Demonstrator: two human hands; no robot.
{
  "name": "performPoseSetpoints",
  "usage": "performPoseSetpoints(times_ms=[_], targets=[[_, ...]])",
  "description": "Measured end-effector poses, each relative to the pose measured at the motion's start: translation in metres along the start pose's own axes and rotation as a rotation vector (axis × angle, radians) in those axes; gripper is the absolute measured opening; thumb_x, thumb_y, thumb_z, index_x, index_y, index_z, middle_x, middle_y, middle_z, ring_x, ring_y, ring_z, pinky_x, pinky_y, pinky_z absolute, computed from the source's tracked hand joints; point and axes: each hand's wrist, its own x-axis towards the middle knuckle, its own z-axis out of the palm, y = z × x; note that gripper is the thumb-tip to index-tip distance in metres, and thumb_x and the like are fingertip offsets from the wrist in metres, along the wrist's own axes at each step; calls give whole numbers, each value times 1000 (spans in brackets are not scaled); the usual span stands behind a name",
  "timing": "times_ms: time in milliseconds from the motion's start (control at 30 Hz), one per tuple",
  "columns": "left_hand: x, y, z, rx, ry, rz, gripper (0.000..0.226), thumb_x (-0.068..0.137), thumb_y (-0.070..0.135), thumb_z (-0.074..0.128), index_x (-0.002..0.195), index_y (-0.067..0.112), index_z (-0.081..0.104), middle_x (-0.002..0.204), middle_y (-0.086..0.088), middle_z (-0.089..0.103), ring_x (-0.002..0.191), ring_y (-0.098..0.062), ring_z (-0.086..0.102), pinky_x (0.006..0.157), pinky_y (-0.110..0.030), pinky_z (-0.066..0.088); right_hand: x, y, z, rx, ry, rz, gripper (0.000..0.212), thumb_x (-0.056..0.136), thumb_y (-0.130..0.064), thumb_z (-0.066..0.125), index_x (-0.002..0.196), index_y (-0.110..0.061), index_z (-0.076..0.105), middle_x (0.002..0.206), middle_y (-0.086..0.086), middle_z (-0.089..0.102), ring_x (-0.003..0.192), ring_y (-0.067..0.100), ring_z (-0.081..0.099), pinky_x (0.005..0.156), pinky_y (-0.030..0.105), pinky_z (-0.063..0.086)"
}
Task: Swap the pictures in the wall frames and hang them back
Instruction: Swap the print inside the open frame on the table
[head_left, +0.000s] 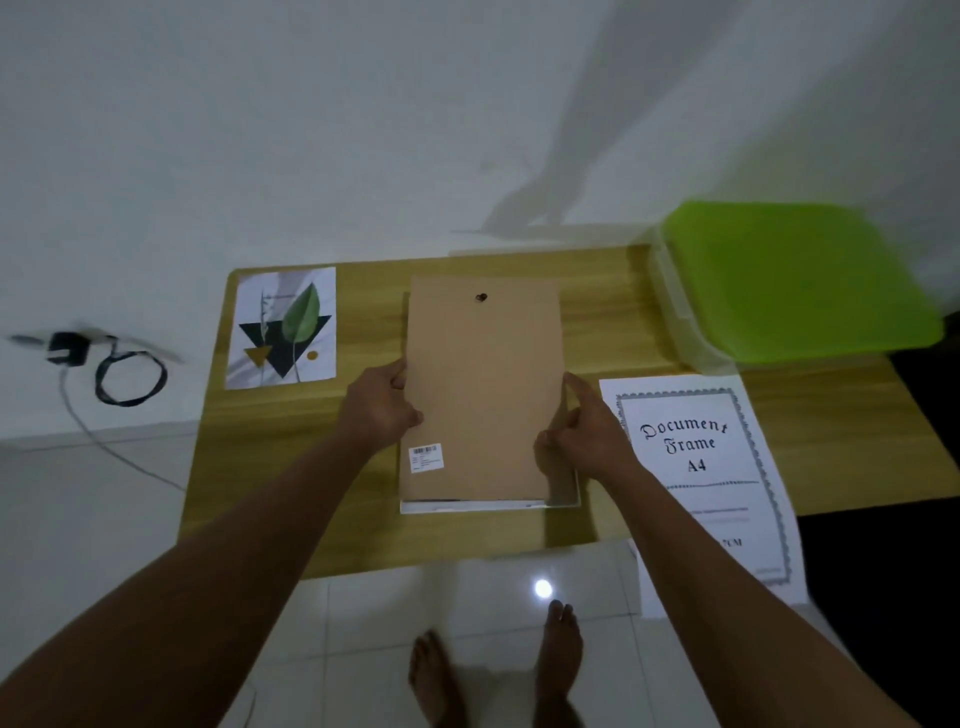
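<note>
Looking down at the wooden table (363, 467), I take the brown backing board (483, 384) at its centre as the landmark. It lies on a white frame (563, 501), whose edge shows along the board's near side and near-right corner. Far right of the board sits a green-lidded container (800, 280). Just right of the board lies a sheet printed "Document Frame A4" (696, 457), overhanging the table's near edge. Left of the board lies a leaf print (283, 327). My left hand (379, 410) grips the board's left edge; my right hand (582, 441) pinches its right edge. A barcode sticker (427, 457) sits near the board's near-left corner, a hanger hole (481, 298) near its far end.
</note>
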Motion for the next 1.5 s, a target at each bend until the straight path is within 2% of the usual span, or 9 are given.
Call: performPoseSetpoints(times_ms=[200,367,533,667,833,1000,1133,1333,1500], targets=[[5,-9,9,52,-21,-15,84,66,1,82,142,11,47,128,-12,61,105,-21,61,76,-23,41,3,1,4,-173,-16,33,93,78,-11,73,155,-22,22,122,18,63,115,31,59,94,37,50],[7,-12,11,103,-21,2,82,60,2,84,135,11,54,125,-12,63,101,-28,65,85,-34,53,7,2,3,-283,-50,4,89,70,-16,74,148,-27,32,106,22,60,96,37,61,77,36,49],[8,-11,16,125,-32,21,89,58,-3,84,137,4,44,102,-6,62,93,-33,66,79,-46,57,0,-8,-3,-320,-95,-5,79,82,-11,67,148,-15,25,125,20,44,113,38,51,92,41,47],[13,-13,16,256,-67,43,101,57,11,88,146,11,40,122,-11,59,107,-28,62,81,-28,49,-3,-10,-2,-286,-122,17,96,79,-28,75,153,-21,14,139,18,34,127,39,43,102,43,43],[15,-17,16,242,-99,41,107,55,12,89,148,7,34,126,-14,58,107,-27,61,80,-25,47,-4,-11,4,-273,-84,9,104,69,-38,86,145,-21,18,136,17,34,126,40,42,101,46,43],[11,-15,21,158,20,87,73,80,24,76,143,8,41,112,-12,62,102,-29,60,79,-28,43,5,-16,-1,-325,-172,23,127,68,-33,86,153,-36,-9,149,26,21,136,44,33,109,47,36],[18,-16,22,230,-1,67,72,67,37,82,130,15,54,105,-12,62,94,-30,62,76,-36,50,9,-22,-4,-395,-198,-4,113,65,-30,86,149,-27,11,137,21,28,126,42,38,103,43,42],[30,-11,21,289,-96,-32,118,58,50,77,154,19,16,123,-14,52,107,-30,57,88,-44,53,17,-28,-3,-528,-205,-69,108,56,-36,87,139,-18,20,155,2,16,135,36,25,104,49,38],[32,-10,26,368,-56,-20,108,75,57,71,155,23,7,132,-14,45,117,-29,50,93,-39,45,23,-21,-5,-535,-204,-106,123,68,-56,80,155,-16,2,165,2,-7,148,39,6,117,55,21]])
